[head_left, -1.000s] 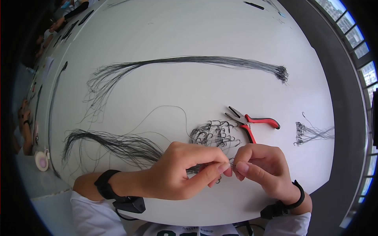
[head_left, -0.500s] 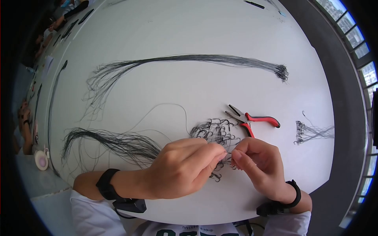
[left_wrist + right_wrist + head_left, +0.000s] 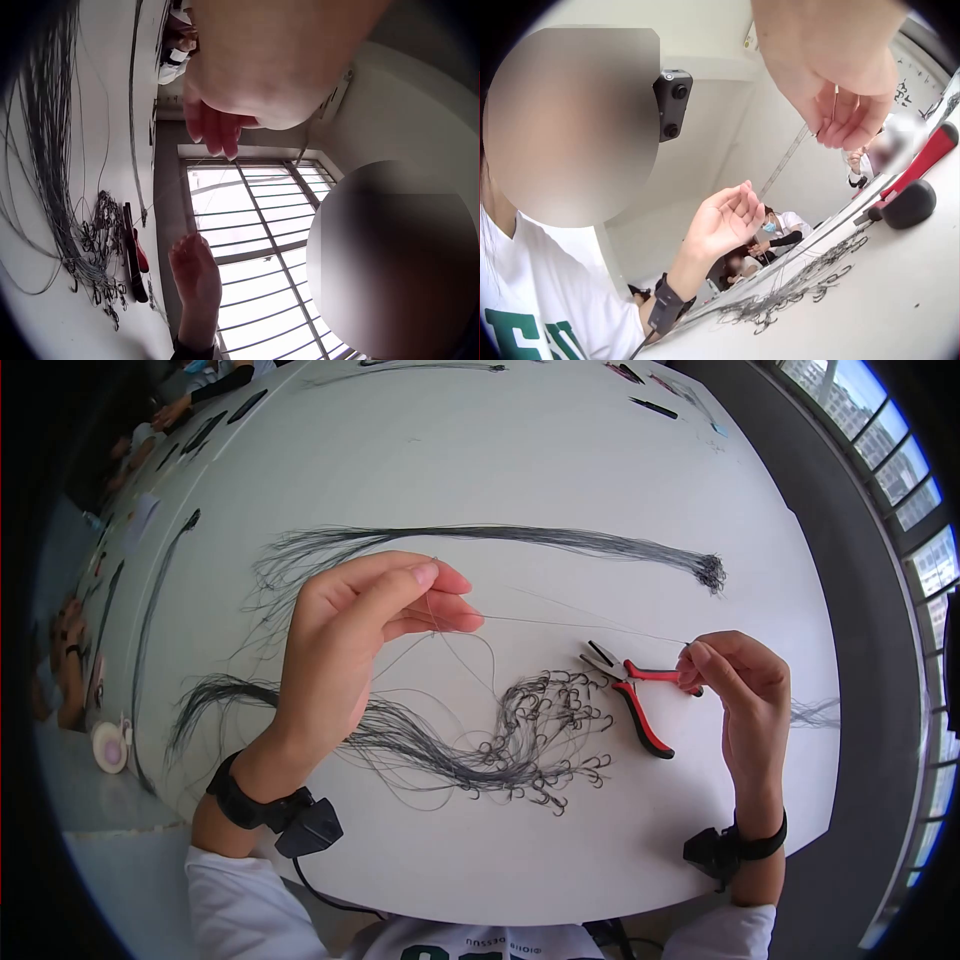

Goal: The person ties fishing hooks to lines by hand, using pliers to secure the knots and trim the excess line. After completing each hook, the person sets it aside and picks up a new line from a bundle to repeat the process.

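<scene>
A thin dark line (image 3: pixel 580 625) runs taut between my two hands above the white table (image 3: pixel 500 450). My left hand (image 3: pixel 450 600) is raised with its fingers nearly straight, and the line passes between the fingertips and hangs down from them. My right hand (image 3: pixel 692 658) pinches the other end of the line just over the red-handled pliers (image 3: pixel 645 705). Below the line lies a heap of black hooks on lines (image 3: pixel 545 725). In the right wrist view my right hand (image 3: pixel 847 124) pinches the line, with my left hand (image 3: pixel 731 217) beyond. The left wrist view shows the left fingertips (image 3: pixel 217 135).
A long bundle of dark lines (image 3: pixel 520 535) lies across the table beyond my hands, and another bundle (image 3: pixel 300 710) fans out to the left. A small bundle (image 3: pixel 815 710) lies right of my right hand. Other people sit at the far left edge. Windows stand on the right.
My hands were close together over the hook heap near the front edge. They have lifted and moved apart, the left up and left, the right to the pliers, drawing one line taut.
</scene>
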`<state>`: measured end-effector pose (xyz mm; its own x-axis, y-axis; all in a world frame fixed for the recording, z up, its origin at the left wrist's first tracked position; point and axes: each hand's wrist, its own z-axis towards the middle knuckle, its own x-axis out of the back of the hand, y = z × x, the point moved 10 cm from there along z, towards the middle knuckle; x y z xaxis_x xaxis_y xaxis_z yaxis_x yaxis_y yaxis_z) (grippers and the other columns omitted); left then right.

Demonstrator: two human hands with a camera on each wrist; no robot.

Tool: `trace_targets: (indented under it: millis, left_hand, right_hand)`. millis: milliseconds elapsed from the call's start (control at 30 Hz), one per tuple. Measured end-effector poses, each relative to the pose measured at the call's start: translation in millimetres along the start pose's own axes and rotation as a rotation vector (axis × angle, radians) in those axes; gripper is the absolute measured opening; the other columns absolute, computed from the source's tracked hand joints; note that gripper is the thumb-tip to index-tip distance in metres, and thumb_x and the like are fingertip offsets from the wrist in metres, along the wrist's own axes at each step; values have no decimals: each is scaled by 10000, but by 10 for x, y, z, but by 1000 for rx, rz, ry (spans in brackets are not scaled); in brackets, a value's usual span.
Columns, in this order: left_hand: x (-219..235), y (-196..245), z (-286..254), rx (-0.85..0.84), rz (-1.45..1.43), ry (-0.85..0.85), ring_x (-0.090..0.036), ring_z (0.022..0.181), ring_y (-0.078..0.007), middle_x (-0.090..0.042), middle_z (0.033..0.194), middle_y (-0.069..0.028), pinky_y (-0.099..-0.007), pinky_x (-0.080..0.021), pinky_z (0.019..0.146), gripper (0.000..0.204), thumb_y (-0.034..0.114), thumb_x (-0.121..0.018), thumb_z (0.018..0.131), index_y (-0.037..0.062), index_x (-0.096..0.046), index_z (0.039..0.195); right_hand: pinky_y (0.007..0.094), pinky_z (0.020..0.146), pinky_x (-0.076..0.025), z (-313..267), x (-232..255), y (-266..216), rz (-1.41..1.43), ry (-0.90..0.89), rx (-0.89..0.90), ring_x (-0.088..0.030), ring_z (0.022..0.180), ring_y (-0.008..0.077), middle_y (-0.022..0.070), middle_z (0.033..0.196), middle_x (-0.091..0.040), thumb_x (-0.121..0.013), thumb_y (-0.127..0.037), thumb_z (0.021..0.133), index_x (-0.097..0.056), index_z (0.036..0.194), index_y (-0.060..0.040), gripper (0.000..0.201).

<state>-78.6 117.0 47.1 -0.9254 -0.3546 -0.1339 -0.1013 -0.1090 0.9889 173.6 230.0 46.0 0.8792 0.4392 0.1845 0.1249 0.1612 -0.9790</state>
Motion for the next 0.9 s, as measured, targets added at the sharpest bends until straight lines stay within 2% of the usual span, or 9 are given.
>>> trace_targets:
  millis: [100,167,233,267,400,567,667,733,900]
  left_hand:
    - [270,-128,30,52,-92,128,-667,773,-264,-646,802,-118,-362,-506,801,253,173,-488,899,-45,-614,928]
    - [406,-188,67,125,-197,170,-614,619,-174,-558,634,-31,-343,-506,747,224,195,-495,893,-3,-598,873]
    - [328,-238,85,239,-311,-74,-462,474,-86,-406,531,34,-322,-495,668,182,190,-505,888,35,-561,811]
    - [392,-216,65,250,-169,18,-312,427,-48,-327,517,66,-267,-436,553,196,198,-516,886,52,-532,758]
    - [743,-122,117,195,125,94,-285,439,-33,-314,532,83,-212,-294,456,231,234,-554,881,35,-561,764]
    - [1161,-86,241,181,482,178,-253,479,-18,-370,575,82,-201,-256,441,233,268,-544,912,60,-562,808]
    - [1456,-14,312,15,807,343,-393,553,-45,-511,656,39,-208,-351,508,198,231,-569,895,35,-594,882]
    - [1488,44,332,-149,1097,367,-589,887,-199,-631,895,-83,-298,-441,833,221,203,-630,834,3,-626,927]
    - [957,150,202,-333,1176,328,-572,999,-274,-594,1042,-108,-343,-414,915,203,170,-618,827,17,-615,961]
  right_hand:
    - [257,624,-541,86,109,23,19,27,-29,-655,644,163,118,740,-669,-653,-82,838,-683,861,25,113]
    - [260,613,-551,155,192,58,32,45,-38,-663,635,174,124,739,-671,-657,-85,834,-685,868,25,118]
    - [263,614,-564,244,352,136,10,110,-44,-673,643,189,134,746,-673,-659,-86,830,-683,881,33,132]
    - [256,617,-558,285,425,174,-41,134,-35,-659,634,173,124,734,-664,-655,-80,831,-674,886,52,144]
    - [244,592,-537,427,629,403,-214,206,-49,-615,613,131,96,709,-637,-619,-61,844,-658,897,69,146]
    - [237,560,-518,607,694,588,-319,164,-41,-611,602,125,96,706,-638,-611,-57,837,-658,880,58,132]
    - [234,537,-507,696,659,635,-390,157,-64,-603,591,117,84,705,-639,-615,-59,826,-661,883,43,126]
    - [233,527,-503,738,652,652,-434,164,-83,-599,587,115,78,704,-640,-618,-61,820,-663,890,32,125]
    - [235,506,-502,767,651,624,-482,220,-28,-597,598,108,80,738,-652,-609,-60,825,-668,920,12,132]
